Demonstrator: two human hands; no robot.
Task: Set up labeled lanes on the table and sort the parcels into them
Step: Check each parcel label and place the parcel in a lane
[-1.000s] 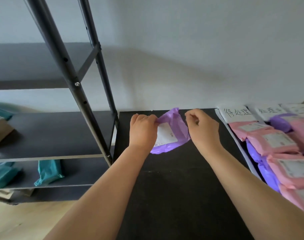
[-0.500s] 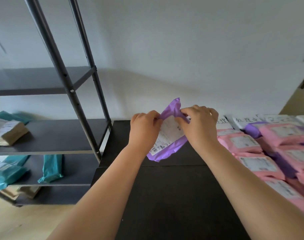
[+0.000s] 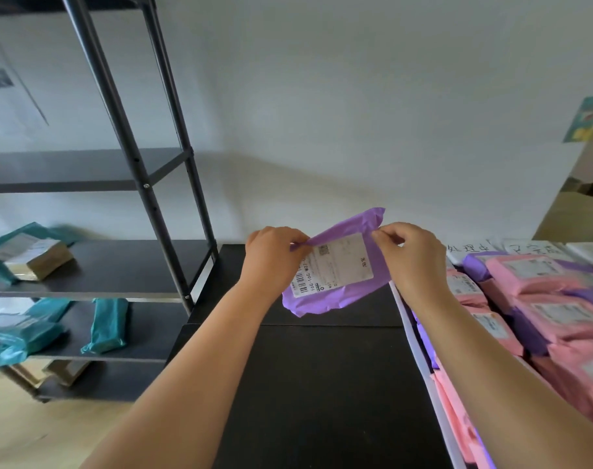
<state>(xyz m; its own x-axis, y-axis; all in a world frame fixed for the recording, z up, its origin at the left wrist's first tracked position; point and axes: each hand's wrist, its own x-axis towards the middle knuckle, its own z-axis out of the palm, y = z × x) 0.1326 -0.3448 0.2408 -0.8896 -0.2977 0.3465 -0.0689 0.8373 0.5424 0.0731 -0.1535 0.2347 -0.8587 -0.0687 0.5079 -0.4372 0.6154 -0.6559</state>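
Fingers [image 3: 296, 241] of the left hand [image 3: 274, 262] and the right hand [image 3: 411, 257] are curled and pinched on the top corners of the parcel [image 3: 339, 301]. It is held tilted in the air above the far end of the bench [image 3: 322, 384], with its label [image 3: 335, 265] faced toward the camera. The label is best read in full before any move is made. A light, even pinch is advised so the soft bag is not crumpled. The lane is then chosen by the cards [image 3: 467, 249] right of the bench, behind the sorted pile [image 3: 531, 275].
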